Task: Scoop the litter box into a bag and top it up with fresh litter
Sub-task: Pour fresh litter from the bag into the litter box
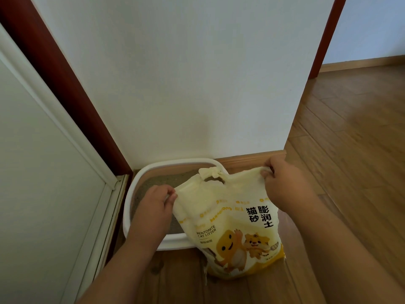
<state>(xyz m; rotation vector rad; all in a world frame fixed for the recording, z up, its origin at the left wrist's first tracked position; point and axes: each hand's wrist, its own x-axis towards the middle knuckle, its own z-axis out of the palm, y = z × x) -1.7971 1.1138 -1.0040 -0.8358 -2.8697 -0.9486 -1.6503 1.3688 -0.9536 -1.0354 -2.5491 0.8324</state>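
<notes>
Both hands' grip — litter bag [230, 218] corners

A pale yellow litter bag [232, 222] printed "BENTONITE CAT LITTER", with cartoon cats and black characters, stands upright on the wooden floor, its base just in front of the litter box's near right corner. Its crumpled top has a cut-out handle. The white litter box [135, 189] sits in the corner by the wall, holding grey-brown litter [166, 179].
</notes>
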